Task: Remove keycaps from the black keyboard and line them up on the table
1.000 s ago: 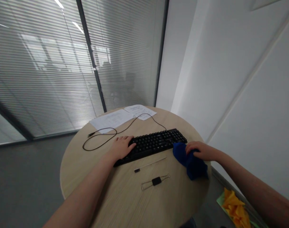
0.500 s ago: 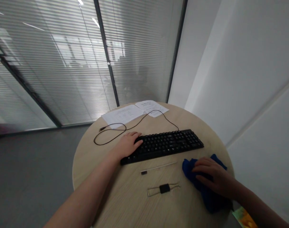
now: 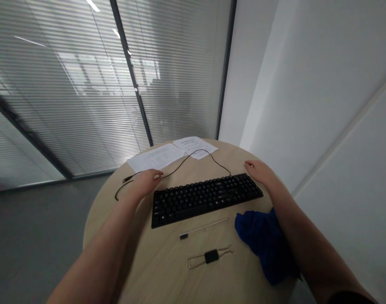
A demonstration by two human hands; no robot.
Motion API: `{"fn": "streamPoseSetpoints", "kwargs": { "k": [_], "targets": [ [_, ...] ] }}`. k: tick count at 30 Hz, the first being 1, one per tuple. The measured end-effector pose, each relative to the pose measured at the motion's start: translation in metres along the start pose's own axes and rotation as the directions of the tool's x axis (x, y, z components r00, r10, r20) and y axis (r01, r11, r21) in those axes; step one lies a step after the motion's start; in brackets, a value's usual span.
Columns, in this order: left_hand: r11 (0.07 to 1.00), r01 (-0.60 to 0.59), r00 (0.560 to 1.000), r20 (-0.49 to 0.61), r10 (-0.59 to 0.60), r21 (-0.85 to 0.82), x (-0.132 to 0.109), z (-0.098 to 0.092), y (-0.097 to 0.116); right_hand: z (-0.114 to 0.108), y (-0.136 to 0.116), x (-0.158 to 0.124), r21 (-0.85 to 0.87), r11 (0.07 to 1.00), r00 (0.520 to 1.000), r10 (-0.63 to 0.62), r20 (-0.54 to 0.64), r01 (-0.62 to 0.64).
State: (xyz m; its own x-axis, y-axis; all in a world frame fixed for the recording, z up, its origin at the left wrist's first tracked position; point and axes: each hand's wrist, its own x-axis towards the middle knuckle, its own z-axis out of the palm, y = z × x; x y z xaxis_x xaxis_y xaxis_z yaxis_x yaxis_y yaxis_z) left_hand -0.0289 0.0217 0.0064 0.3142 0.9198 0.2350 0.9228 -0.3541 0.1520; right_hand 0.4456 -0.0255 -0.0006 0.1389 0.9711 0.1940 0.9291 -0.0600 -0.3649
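Note:
A black keyboard (image 3: 205,198) lies slightly tilted across the table in front of me. My left hand (image 3: 147,181) is just past its left end, over the thin black cable (image 3: 201,150). Its fingers are loosely stretched to the right, and the cable shows beside the fingertips. At the far right corner of the keyboard, my right hand (image 3: 258,169) has its fingers slightly bent and pointing left, with nothing visible in them. Below the right forearm, a crumpled blue cloth (image 3: 264,242) lies loose, partly covered by that arm.
A thin brush-like stick (image 3: 204,228) and a black piece with wire loops (image 3: 211,256) lie in front of the keyboard. Printed papers (image 3: 159,157) are at the back of the round table (image 3: 98,223). The cable's plug (image 3: 127,179) rests left. A white wall (image 3: 332,105) stands to the right.
My right hand has let go of the blue cloth and moved up to the keyboard's far right corner. My left hand has shifted left off the keyboard to the cable. The view has turned slightly.

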Motion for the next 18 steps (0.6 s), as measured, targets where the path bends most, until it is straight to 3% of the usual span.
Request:
{"fn": "streamPoseSetpoints", "kwargs": {
  "k": [3, 7, 10, 12, 14, 18],
  "targets": [
    [0.994, 0.008, 1.000, -0.015, -0.009, -0.109, -0.007, 0.008, -0.008, 0.024, 0.014, 0.004, -0.010, 0.997, 0.996, 0.080, 0.034, -0.080],
    [0.976, 0.035, 0.987, -0.148, -0.068, -0.217, -0.014, 0.004, -0.002, 0.034, 0.030, 0.000, -0.009, 0.987, 0.985, 0.160, 0.060, -0.160],
    [0.945, 0.037, 0.991, -0.108, -0.076, -0.326, -0.013, 0.009, 0.010, 0.034, 0.034, -0.001, 0.018, 0.981, 0.978, 0.193, 0.085, -0.195],
    [0.856, 0.065, 0.992, -0.057, -0.110, -0.513, -0.011, 0.020, 0.017, 0.035, 0.034, -0.002, 0.047, 0.977, 0.974, 0.202, 0.098, -0.208],
    [0.682, 0.139, 0.981, 0.007, -0.193, -0.718, -0.008, 0.034, 0.020, 0.037, 0.032, -0.002, 0.082, 0.973, 0.972, 0.208, 0.108, -0.217],
    [0.453, 0.197, 0.949, 0.054, -0.310, -0.869, -0.005, 0.049, 0.022, 0.039, 0.030, -0.003, 0.184, 0.955, 0.970, 0.213, 0.115, -0.232]
  ]
}}
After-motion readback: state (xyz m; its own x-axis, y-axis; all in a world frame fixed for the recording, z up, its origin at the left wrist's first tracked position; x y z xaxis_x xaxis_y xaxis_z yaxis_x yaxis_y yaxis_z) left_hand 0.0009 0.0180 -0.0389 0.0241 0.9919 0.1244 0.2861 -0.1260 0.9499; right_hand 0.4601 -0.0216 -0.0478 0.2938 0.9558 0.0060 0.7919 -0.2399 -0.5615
